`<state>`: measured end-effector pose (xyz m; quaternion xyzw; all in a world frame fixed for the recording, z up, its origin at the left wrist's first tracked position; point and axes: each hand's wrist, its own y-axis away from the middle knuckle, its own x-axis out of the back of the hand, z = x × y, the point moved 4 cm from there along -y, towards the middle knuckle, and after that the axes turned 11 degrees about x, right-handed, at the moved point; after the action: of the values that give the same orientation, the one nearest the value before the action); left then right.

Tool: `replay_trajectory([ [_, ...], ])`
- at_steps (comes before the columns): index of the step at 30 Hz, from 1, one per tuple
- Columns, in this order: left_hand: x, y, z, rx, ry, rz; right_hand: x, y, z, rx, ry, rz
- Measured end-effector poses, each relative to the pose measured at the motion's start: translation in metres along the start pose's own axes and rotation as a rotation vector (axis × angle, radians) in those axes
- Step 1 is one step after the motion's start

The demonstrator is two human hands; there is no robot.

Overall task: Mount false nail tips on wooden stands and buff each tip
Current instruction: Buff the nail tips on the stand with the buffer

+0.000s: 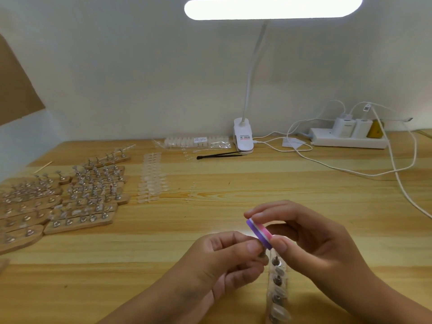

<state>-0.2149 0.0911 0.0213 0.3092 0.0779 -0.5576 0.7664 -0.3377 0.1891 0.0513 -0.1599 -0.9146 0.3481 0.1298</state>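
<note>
While right hand (311,239) pinched buffer block (259,233), left hand (224,260) pinched 1 peg (263,253) at its 6 o'clock: buffing. Next, likely: light strokes.

A long white LED lamp bar (272,8) burns out at the top of the frame, flooding the pale wood-grain table (210,183) with bright, even light from above and behind. A hot patch of glare sits on the tabletop just behind the left hand (224,260) and right hand (311,242), which throw only soft, faint shadows. The purple, white and pink buffing block (259,232) pinched in the right hand and the small grey peg (263,253) at the left fingertips look smeared. The wide lens bows the table's edges, and the rows of wooden nail stands (77,199) at left are soft.
</note>
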Motion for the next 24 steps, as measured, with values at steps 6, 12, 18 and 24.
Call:
replay_trajectory([
  [6,-0.0024,0.0019,0.0003,-0.004,-0.009,-0.027,0.001,-0.0007,-0.0023,0.004,0.012,0.001],
  [12,0.0012,0.001,0.0028,-0.009,0.036,-0.001,-0.0001,0.0016,-0.0015,0.016,0.017,-0.016],
  [18,0.0031,0.0009,0.0034,-0.005,0.108,-0.009,-0.0022,0.0016,-0.0032,0.033,0.005,-0.016],
  [24,0.001,-0.0006,0.0015,0.002,0.21,-0.01,-0.0033,0.0002,0.0003,0.098,0.114,0.001],
])
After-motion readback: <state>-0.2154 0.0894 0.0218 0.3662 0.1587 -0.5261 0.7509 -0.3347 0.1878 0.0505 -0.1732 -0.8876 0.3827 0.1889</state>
